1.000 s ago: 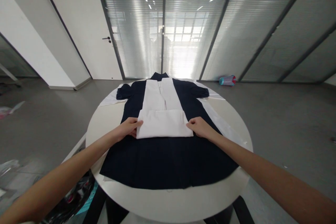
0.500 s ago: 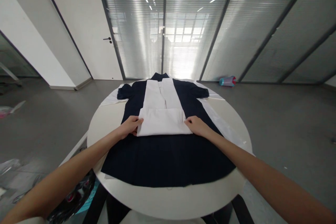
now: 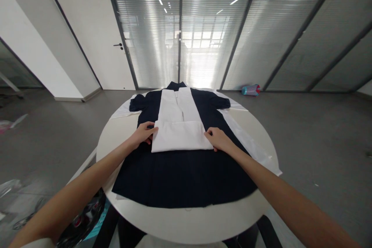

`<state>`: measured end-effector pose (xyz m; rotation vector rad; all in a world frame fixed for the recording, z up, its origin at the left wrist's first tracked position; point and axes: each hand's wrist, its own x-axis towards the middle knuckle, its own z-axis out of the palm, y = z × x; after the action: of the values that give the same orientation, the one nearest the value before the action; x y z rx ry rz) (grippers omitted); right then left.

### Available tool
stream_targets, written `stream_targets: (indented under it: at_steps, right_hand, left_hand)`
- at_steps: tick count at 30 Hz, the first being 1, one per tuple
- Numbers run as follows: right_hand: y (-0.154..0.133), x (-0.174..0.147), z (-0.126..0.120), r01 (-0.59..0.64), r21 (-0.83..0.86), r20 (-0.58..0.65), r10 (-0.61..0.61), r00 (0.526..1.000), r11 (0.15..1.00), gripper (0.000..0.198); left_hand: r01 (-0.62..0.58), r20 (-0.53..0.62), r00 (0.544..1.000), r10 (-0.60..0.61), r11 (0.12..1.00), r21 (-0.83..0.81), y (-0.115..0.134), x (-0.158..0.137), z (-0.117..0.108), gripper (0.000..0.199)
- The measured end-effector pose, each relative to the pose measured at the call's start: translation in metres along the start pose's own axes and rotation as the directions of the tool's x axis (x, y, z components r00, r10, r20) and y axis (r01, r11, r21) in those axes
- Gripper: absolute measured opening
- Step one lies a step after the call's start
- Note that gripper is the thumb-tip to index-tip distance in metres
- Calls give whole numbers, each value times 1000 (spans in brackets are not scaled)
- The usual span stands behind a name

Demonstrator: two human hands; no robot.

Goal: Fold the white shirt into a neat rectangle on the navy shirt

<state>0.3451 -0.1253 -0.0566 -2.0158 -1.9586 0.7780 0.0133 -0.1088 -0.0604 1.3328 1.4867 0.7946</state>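
A folded white garment (image 3: 180, 136) lies on the chest and middle of a dark navy short-sleeved shirt (image 3: 186, 178). Two white panels (image 3: 170, 106) of it run side by side up towards the shirt's collar, and its near part is doubled over in a wide band. At the band's left edge, my left hand (image 3: 143, 133) has its thumb on the white cloth, with the fingers bent beside it. My right hand (image 3: 217, 138) pinches the band's right edge. Beneath the navy shirt, another white piece of clothing (image 3: 247, 139) shows at both sides.
Everything lies on a round white table (image 3: 186, 224). Under its left side are a black plastic bag (image 3: 84, 217) and a turquoise basket (image 3: 100, 221). A blue and red cylindrical item (image 3: 250, 90) lies on the floor by the glass partition (image 3: 200, 27). A white door (image 3: 95, 27) stands left.
My left hand has shifted slightly up along the white garment's left edge, its fingers looser. The right hand stays at the right edge. The view has moved a little.
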Motion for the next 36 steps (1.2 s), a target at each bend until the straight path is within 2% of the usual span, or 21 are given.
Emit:
stream_targets:
  at_steps: [3, 6, 9, 12, 16, 18, 21, 24, 27, 30, 32, 36]
  right_hand:
    - [0, 9, -4, 15, 2, -28, -15, 999, 1000, 27]
    - [-1, 20, -9, 43, 7, -91, -42, 995, 999, 32]
    - [-1, 30, -8, 31, -17, -103, -32, 994, 999, 29]
    - [0, 36, -1, 9, -120, -149, -27, 989, 993, 25]
    - [-1, 34, 4, -12, -161, -211, -23, 977, 987, 29]
    - [-1, 26, 1, -2, -96, -203, -17, 979, 995, 32]
    - [5, 8, -6, 22, 82, -110, -13, 994, 996, 37]
    - [16, -13, -10, 68, 201, -28, -64, 998, 977, 39]
    - [23, -29, -8, 142, 239, -17, -142, 990, 960, 37]
    - [18, -37, -5, 84, 355, -2, -89, 996, 931, 23]
    - [13, -39, -3, 25, 466, 10, -33, 999, 884, 18]
    - [7, -39, 2, -60, 671, 49, 36, 998, 739, 13]
  left_hand:
    - [18, -4, 1000, -19, 996, -88, 3, 13, 4, 44]
    - [-27, -32, 999, 24, 995, -100, 2, 20, 7, 41]
    - [-90, -41, 995, 87, 993, -79, -2, 24, 10, 41]
    - [-150, -82, 986, 147, 988, -32, -5, 25, 13, 40]
    - [-192, -138, 970, 198, 980, 58, -7, 23, 13, 44]
    - [-188, -152, 968, 200, 978, 86, -9, 18, 8, 49]
    - [-148, -112, 981, 161, 982, 114, -16, 2, -7, 50]
    - [-61, 12, 998, 60, 988, 144, -21, -20, -25, 45]
    - [20, 198, 979, -39, 995, 97, -19, -42, -34, 51]
    - [78, 300, 951, -75, 997, 0, -14, -52, -29, 45]
    - [108, 293, 953, -78, 990, -89, -12, -54, -22, 42]
    - [156, 275, 959, -70, 938, -308, -15, -52, -7, 44]
